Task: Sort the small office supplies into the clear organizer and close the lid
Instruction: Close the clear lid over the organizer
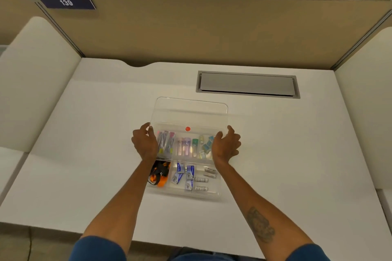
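Observation:
A clear organizer [216, 194] sits mid-desk with its compartments filled: pens at the back left, glue sticks [184, 146] and clips in the back row, an orange and black item [159, 174] at front left, staple boxes [189, 172] and batteries [201, 179] in front. Its clear lid [191, 110], with a red dot sticker [187, 128], is partly lowered over the back row. My left hand [145, 144] grips the lid's left edge. My right hand [226, 147] grips its right edge.
The white desk [84, 165] has a grey cable hatch [247, 83] behind the organizer. Tan partition walls enclose the back and sides, with a "139" sign [66, 2] at upper left. The desk's front edge runs under my forearms.

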`<action>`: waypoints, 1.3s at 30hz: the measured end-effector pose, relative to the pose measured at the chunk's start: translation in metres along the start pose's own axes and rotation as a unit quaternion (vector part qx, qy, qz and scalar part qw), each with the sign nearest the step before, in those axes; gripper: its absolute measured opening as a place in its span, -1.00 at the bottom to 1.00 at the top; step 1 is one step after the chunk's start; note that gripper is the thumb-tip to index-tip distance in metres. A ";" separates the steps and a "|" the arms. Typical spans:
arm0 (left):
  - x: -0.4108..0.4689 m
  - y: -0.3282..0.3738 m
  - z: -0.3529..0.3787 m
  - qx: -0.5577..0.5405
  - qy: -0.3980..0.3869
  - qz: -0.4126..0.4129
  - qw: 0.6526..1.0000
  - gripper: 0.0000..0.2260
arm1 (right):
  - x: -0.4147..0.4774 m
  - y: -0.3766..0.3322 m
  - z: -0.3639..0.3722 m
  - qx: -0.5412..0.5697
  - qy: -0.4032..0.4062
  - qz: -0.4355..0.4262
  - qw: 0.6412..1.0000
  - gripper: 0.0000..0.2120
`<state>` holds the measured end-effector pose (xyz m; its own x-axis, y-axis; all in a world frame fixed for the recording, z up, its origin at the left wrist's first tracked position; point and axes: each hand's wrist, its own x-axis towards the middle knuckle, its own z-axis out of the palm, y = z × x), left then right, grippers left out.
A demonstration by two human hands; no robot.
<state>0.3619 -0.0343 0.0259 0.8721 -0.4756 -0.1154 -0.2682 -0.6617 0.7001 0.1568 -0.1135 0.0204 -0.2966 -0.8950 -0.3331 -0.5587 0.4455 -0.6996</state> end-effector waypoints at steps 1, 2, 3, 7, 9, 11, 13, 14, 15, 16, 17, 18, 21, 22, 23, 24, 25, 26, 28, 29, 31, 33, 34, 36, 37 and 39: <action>-0.006 -0.005 -0.003 0.003 -0.001 -0.003 1.000 -0.72 | -0.006 0.006 0.000 -0.008 -0.001 -0.003 1.000 -0.59; -0.012 -0.010 -0.005 0.005 -0.002 -0.006 1.000 -0.71 | -0.012 0.012 -0.001 -0.017 -0.003 -0.005 1.000 -0.59; -0.016 -0.015 -0.008 0.008 -0.002 -0.006 1.000 -0.70 | -0.018 0.017 -0.001 -0.025 -0.004 -0.006 1.000 -0.59; -0.032 -0.032 -0.019 0.016 -0.001 0.001 1.000 -0.70 | -0.040 0.039 -0.001 -0.045 -0.003 -0.015 0.999 -0.57; -0.041 -0.041 -0.023 0.014 0.004 -0.008 1.000 -0.71 | -0.051 0.049 -0.001 -0.055 -0.003 -0.019 0.998 -0.57; -0.049 -0.051 -0.026 0.016 0.005 -0.015 1.000 -0.71 | -0.061 0.058 -0.001 -0.065 -0.001 -0.022 0.998 -0.57; -0.055 -0.060 -0.029 0.021 -0.001 -0.018 1.000 -0.70 | -0.068 0.064 -0.001 -0.071 0.003 -0.030 0.997 -0.57; -0.057 -0.064 -0.029 0.024 -0.004 -0.020 1.000 -0.70 | -0.071 0.067 -0.001 -0.071 0.005 -0.035 0.997 -0.57; -0.059 -0.066 -0.030 0.025 -0.008 -0.023 0.999 -0.70 | -0.073 0.069 -0.001 -0.072 0.007 -0.038 0.997 -0.57; -0.060 -0.067 -0.030 0.025 -0.010 -0.025 0.999 -0.70 | -0.074 0.070 -0.001 -0.072 0.009 -0.040 0.997 -0.57; -0.061 -0.068 -0.030 0.024 -0.013 -0.024 0.999 -0.69 | -0.075 0.071 -0.002 -0.073 0.010 -0.041 0.996 -0.56; -0.061 -0.068 -0.030 0.020 -0.014 -0.021 0.999 -0.70 | -0.076 0.072 -0.002 -0.073 0.012 -0.040 0.996 -0.56; -0.063 -0.068 -0.030 0.009 -0.021 -0.017 1.000 -0.70 | -0.076 0.075 -0.004 -0.071 0.019 -0.030 0.997 -0.57; -0.063 -0.068 -0.030 0.009 -0.023 -0.016 1.000 -0.70 | -0.076 0.077 -0.004 -0.069 0.020 -0.029 0.997 -0.57; -0.063 -0.068 -0.030 0.010 -0.025 -0.017 0.999 -0.70 | -0.076 0.079 -0.005 -0.068 0.019 -0.031 0.997 -0.57; -0.064 -0.068 -0.031 0.011 -0.026 -0.019 0.999 -0.70 | -0.076 0.080 -0.005 -0.069 0.018 -0.034 0.997 -0.57; -0.064 -0.069 -0.031 0.011 -0.025 -0.021 0.999 -0.69 | -0.077 0.081 -0.006 -0.071 0.016 -0.037 0.997 -0.57; -0.065 -0.069 -0.032 0.012 -0.024 -0.023 0.999 -0.69 | -0.077 0.081 -0.006 -0.075 0.014 -0.039 0.996 -0.57; -0.065 -0.069 -0.032 0.020 -0.025 -0.017 0.999 -0.69 | -0.078 0.081 -0.005 -0.087 0.008 -0.046 0.995 -0.56; -0.065 -0.069 -0.032 0.025 -0.028 -0.009 0.999 -0.69 | -0.078 0.081 -0.004 -0.093 0.003 -0.053 0.994 -0.55; -0.063 -0.069 -0.032 0.024 -0.035 0.002 0.999 -0.69 | -0.077 0.080 -0.004 -0.090 -0.012 -0.077 0.993 -0.51; -0.062 -0.069 -0.032 0.013 -0.042 -0.004 0.999 -0.69 | -0.075 0.080 -0.004 -0.082 -0.032 -0.101 0.991 -0.48; -0.061 -0.068 -0.031 0.007 -0.044 -0.008 0.999 -0.68 | -0.073 0.080 -0.004 -0.084 -0.042 -0.109 0.990 -0.48; -0.060 -0.068 -0.029 0.003 -0.047 -0.014 0.999 -0.68 | -0.070 0.082 -0.004 -0.092 -0.054 -0.117 0.987 -0.48; -0.060 -0.068 -0.028 0.006 -0.049 -0.015 0.999 -0.67 | -0.069 0.083 -0.004 -0.097 -0.056 -0.119 0.987 -0.48; -0.061 -0.068 -0.025 0.013 -0.050 -0.021 0.998 -0.66 | -0.069 0.084 -0.003 -0.105 -0.058 -0.127 0.985 -0.48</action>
<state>0.3371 0.0548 0.0029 0.8381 -0.5018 -0.2141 -0.2445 -0.6963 0.6749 0.1274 -0.0139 -0.0135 -0.0430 -0.9689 -0.2438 -0.7548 0.1914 -0.6274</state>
